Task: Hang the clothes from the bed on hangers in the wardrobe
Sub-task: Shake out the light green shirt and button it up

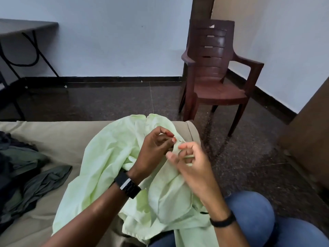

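Both hands are up over the pale green shirt [114, 163], which lies bunched across the tan bed [53, 136] and spills onto the person's lap. The left hand [153, 150] pinches a fold of the fabric near the shirt's front edge, fingers curled in tight. The right hand [190, 163] grips the same strip of cloth just beside it, thumb and fingers closed on it. Dark clothes [23, 175] sit heaped at the bed's left side. A brown plastic chair [213, 72] stands by the wall.
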`<state>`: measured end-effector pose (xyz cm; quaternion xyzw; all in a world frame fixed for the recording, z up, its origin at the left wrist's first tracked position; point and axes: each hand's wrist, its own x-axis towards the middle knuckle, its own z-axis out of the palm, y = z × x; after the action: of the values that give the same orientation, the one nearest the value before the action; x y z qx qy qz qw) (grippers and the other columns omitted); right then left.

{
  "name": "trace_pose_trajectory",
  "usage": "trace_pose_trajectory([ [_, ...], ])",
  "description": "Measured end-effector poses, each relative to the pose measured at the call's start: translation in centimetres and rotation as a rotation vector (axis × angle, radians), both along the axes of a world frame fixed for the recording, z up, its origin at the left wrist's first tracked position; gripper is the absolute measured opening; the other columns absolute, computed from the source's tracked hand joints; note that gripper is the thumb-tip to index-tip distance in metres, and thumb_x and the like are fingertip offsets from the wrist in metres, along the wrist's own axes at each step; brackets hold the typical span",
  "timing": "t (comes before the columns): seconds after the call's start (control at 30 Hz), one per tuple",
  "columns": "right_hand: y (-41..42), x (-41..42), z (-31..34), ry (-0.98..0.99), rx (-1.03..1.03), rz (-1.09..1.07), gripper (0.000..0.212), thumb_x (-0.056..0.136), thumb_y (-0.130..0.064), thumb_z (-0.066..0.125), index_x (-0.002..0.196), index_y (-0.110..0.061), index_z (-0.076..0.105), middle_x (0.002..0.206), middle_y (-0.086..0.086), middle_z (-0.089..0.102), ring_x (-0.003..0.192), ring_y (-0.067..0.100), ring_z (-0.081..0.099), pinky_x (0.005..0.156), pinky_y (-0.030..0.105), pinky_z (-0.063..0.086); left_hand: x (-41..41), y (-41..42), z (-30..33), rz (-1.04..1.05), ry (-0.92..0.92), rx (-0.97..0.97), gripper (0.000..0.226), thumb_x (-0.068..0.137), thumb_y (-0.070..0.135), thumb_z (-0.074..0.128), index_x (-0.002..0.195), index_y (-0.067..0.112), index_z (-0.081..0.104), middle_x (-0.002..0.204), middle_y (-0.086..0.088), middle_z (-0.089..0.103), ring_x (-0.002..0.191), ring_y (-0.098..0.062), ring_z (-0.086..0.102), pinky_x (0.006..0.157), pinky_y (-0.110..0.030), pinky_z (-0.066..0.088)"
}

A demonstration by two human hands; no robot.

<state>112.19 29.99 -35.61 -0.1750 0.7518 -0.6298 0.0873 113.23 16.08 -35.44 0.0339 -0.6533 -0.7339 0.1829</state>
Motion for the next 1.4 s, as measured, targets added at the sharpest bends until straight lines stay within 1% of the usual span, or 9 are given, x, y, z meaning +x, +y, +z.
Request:
trace_pose_trajectory([
  [0.17, 1.0, 2.8, -3.4, 0.115, 0.358, 0.026, 0.039, 0.077, -0.043, 0.074, 0.103, -0.039, 0.046, 0.086, -0.013, 0.058, 0.083, 0.002, 0.058, 0.073, 0.017, 0.048, 2.2, -0.7, -2.3, -0.159, -0.120, -0.028, 0.021, 0.092, -0.013, 0.047, 0.097, 0.006, 0.055, 0.096, -0.011, 0.069, 0.086, -0.014, 0.068, 0.075, -0.021, 0.052],
  [0.4, 0.1, 3.6, -3.9, 0.025, 0.360, 0.004, 0.049, 0.071, -0.066, 0.066, 0.101, -0.033, 0.046, 0.091, -0.014, 0.060, 0.091, 0.005, 0.058, 0.079, 0.025, 0.049, 5.7, -1.2, -3.3, -0.382, -0.236, -0.402, 0.070, 0.078, -0.029, 0.034, 0.127, 0.019, 0.049, 0.135, 0.012, 0.052, 0.128, 0.005, 0.044, 0.096, -0.011, 0.039],
  [0.57, 0.6, 3.5, -4.6, 0.024, 0.287, -0.050, 0.015, 0.085, -0.016, 0.060, 0.091, -0.029, 0.055, 0.079, -0.017, 0.062, 0.074, -0.008, 0.057, 0.061, 0.005, 0.040, 6.6, -0.8, -4.4, -0.252, -0.242, -0.334, 0.049, 0.085, -0.014, 0.058, 0.119, 0.021, 0.054, 0.125, 0.008, 0.058, 0.115, -0.008, 0.059, 0.090, -0.025, 0.052],
  [0.67, 1.3, 2.9, -4.4, -0.059, 0.194, -0.039, 0.019, 0.083, -0.007, 0.056, 0.079, -0.023, 0.065, 0.070, -0.014, 0.067, 0.067, 0.000, 0.060, 0.059, 0.013, 0.045, 6.9, -0.5, -5.7, -0.020, -0.250, -0.526, 0.034, 0.077, 0.009, 0.078, 0.105, 0.019, 0.061, 0.105, 0.006, 0.063, 0.101, -0.005, 0.060, 0.089, -0.030, 0.053],
  [0.77, 1.8, 2.7, -4.6, -0.118, 0.165, -0.026, 0.025, 0.083, -0.003, 0.054, 0.085, -0.021, 0.071, 0.080, -0.011, 0.072, 0.078, 0.009, 0.066, 0.077, 0.033, 0.053, 7.1, 0.0, -6.9, -0.058, -0.209, -0.815, 0.052, 0.074, 0.030, 0.081, 0.121, 0.024, 0.060, 0.117, 0.009, 0.055, 0.107, -0.004, 0.055, 0.093, -0.027, 0.047],
  [0.93, 2.4, 2.6, -4.9, -0.056, 0.210, 0.013, 0.034, 0.084, 0.000, 0.052, 0.093, -0.026, 0.072, 0.084, -0.013, 0.072, 0.080, 0.008, 0.066, 0.076, 0.030, 0.054, 7.4, -0.3, -7.2, -0.113, -0.299, -0.975, 0.072, 0.084, 0.024, 0.070, 0.144, 0.042, 0.033, 0.131, 0.017, 0.045, 0.113, -0.001, 0.048, 0.096, -0.019, 0.041],
  [1.03, 2.8, 2.1, -4.5, 0.007, 0.247, -0.004, 0.032, 0.086, -0.001, 0.057, 0.099, -0.026, 0.071, 0.082, -0.016, 0.070, 0.078, -0.001, 0.064, 0.070, 0.014, 0.048, 7.5, -1.6, -5.7, -0.088, -0.295, -0.946, 0.048, 0.083, 0.023, 0.073, 0.128, 0.034, 0.058, 0.099, 0.029, 0.056, 0.087, 0.018, 0.052, 0.076, -0.001, 0.037],
  [1.13, 3.1, 1.8, -3.8, 0.044, 0.261, -0.050, 0.025, 0.085, -0.007, 0.066, 0.094, -0.031, 0.064, 0.080, -0.010, 0.068, 0.073, -0.002, 0.063, 0.063, 0.011, 0.043, 8.1, -3.0, -3.5, -0.008, -0.307, -0.873, 0.019, 0.075, 0.032, 0.079, 0.091, 0.028, 0.071, 0.073, 0.017, 0.063, 0.071, 0.005, 0.057, 0.062, -0.009, 0.040],
  [1.4, 1.2, 4.0, 0.5, 0.055, 0.224, 0.231, 0.011, 0.081, -0.023, 0.075, 0.087, -0.028, 0.068, 0.073, -0.011, 0.068, 0.067, -0.004, 0.063, 0.055, 0.009, 0.043, 12.2, -5.1, 3.1, -0.164, -0.322, -0.817, 0.028, 0.072, 0.054, 0.066, 0.069, 0.027, 0.072, 0.066, 0.006, 0.067, 0.063, -0.003, 0.056, 0.064, -0.028, 0.046],
])
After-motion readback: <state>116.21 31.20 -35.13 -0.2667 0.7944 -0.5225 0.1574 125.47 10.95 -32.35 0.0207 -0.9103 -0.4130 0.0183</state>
